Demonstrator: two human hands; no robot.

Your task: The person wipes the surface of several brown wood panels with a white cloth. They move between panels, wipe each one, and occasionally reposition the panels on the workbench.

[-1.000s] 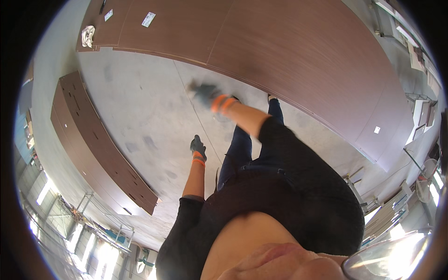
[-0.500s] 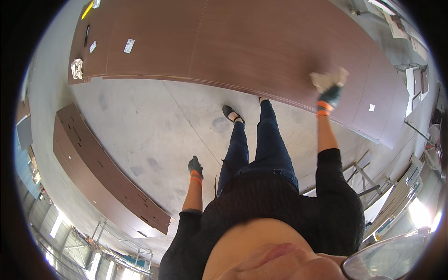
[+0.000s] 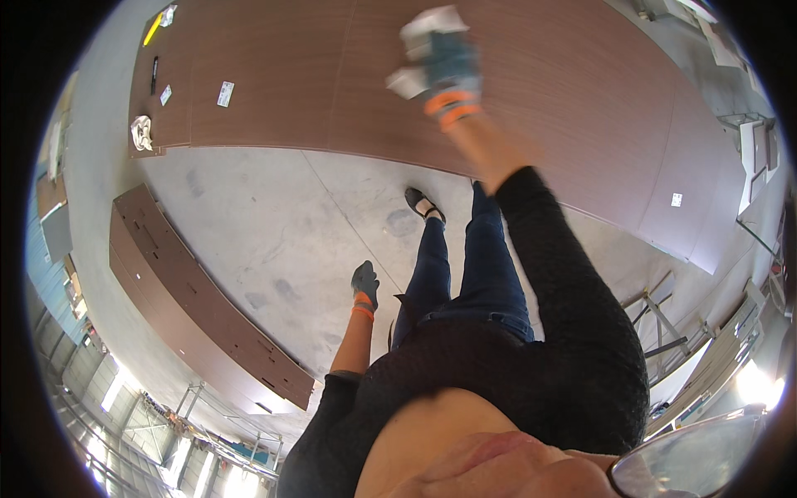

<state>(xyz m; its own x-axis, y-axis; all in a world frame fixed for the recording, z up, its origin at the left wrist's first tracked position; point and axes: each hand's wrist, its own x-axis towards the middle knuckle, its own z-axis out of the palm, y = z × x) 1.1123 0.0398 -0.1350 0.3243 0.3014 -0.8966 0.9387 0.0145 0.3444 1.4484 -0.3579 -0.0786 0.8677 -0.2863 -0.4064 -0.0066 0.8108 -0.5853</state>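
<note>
A large brown panel [image 3: 581, 108] stretches across the far side, with thin seams dividing its face. Over its middle, my right hand [image 3: 452, 68], in a grey-green glove with an orange cuff, is closed on a whitish cloth [image 3: 431, 21]. Motion blurs both, and the cloth sticks out past the fingers and beside the palm. My left hand [image 3: 365, 282], gloved alike, hangs low at my side above the grey floor. Its fingers look loosely curled, and nothing shows in them.
A crumpled pale cloth [image 3: 141, 133], a black marker [image 3: 154, 75] and a yellow tool [image 3: 153, 30] lie at the panel's left end. White labels [image 3: 225, 94] sit on its face. Slotted brown boards [image 3: 199, 290] are stacked at left; a metal frame [image 3: 664, 319] stands at right.
My right hand has swept the cloth leftward and farther out, from the panel's right part to its middle. My left hand stays low at my side, with a slight shift in view.
</note>
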